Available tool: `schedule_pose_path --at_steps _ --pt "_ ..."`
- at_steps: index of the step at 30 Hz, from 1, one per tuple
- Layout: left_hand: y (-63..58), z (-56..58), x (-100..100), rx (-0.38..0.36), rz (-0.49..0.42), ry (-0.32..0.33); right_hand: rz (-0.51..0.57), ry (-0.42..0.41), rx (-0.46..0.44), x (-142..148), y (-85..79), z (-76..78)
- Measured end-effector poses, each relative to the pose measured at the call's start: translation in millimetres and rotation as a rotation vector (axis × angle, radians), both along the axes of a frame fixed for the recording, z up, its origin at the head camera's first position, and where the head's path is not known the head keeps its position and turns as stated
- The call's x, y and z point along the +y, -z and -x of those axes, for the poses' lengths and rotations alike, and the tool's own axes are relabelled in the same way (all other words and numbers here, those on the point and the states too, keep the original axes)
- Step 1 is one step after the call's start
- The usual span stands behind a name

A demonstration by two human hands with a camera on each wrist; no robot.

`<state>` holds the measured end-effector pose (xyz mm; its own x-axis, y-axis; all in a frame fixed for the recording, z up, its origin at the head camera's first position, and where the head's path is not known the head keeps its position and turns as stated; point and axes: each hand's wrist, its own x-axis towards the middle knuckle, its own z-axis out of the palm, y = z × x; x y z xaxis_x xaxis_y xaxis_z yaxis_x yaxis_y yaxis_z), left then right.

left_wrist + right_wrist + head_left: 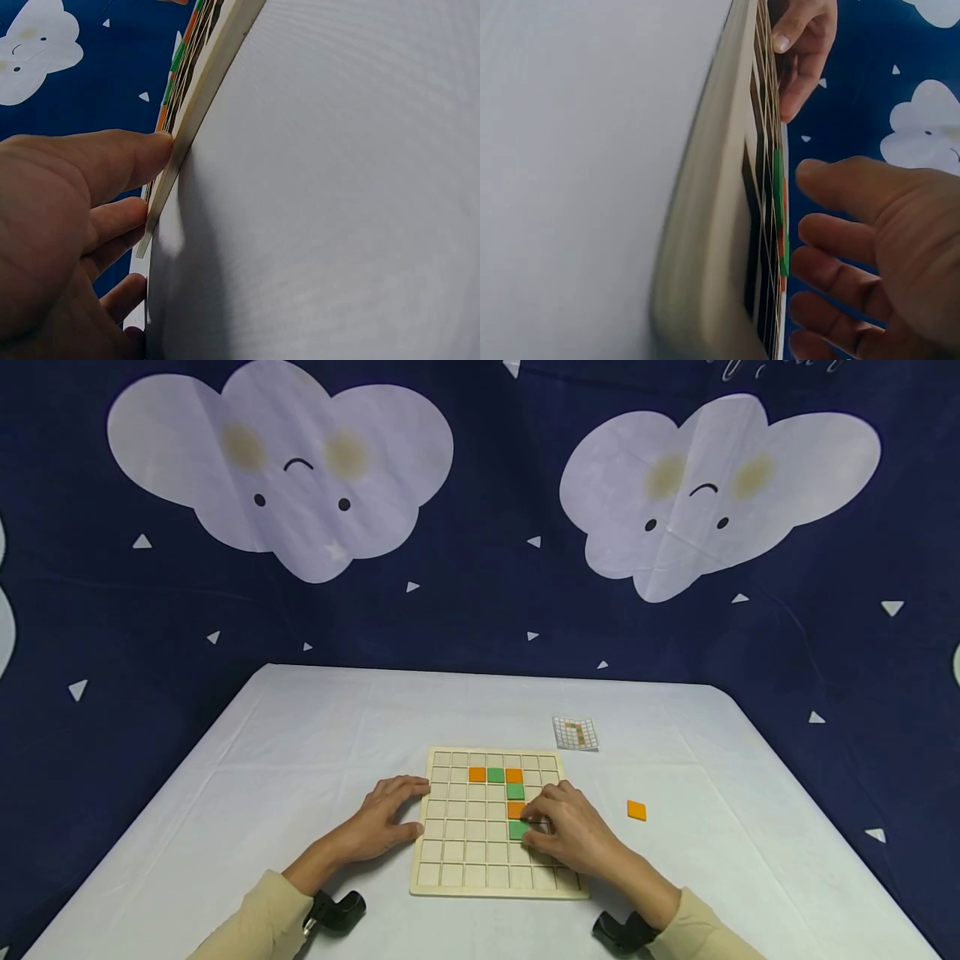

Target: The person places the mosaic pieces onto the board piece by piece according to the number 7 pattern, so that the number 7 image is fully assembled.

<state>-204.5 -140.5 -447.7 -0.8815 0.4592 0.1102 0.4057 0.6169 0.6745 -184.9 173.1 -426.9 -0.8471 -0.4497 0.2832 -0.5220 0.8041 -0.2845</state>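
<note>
A pale wooden grid board [463, 855] lies on the table. Orange and green square tiles form a row near its top, then a column running down; the column's lowest tile [517, 831] is green. My left hand [378, 822] rests against the board's left edge with thumb and fingertips, as the left wrist view also shows. Over the board's right side, my right hand [573, 831] has its fingertips beside the lower orange tile [515, 810] and the green one. In the right wrist view no tile shows between its thumb and fingers [840, 236].
One loose orange tile [637, 810] lies on the white-covered table [300, 752] right of the board. Behind the board's far right corner is a small printed card [566, 737] with a coloured grid pattern. A dark blue cloud-print cloth [487, 610] hangs beyond the table.
</note>
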Motion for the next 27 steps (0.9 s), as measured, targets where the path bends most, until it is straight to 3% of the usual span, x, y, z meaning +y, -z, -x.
schedule_pose_path --at_steps 13,27 --pt "0.4 -0.3 0.4 0.010 0.004 -0.005 0.055 0.118 -0.032 27.3 -9.1 3.3" --pt "1.4 0.6 0.2 0.003 0.003 -0.005 0.070 0.221 0.018 64.7 -9.1 3.6"
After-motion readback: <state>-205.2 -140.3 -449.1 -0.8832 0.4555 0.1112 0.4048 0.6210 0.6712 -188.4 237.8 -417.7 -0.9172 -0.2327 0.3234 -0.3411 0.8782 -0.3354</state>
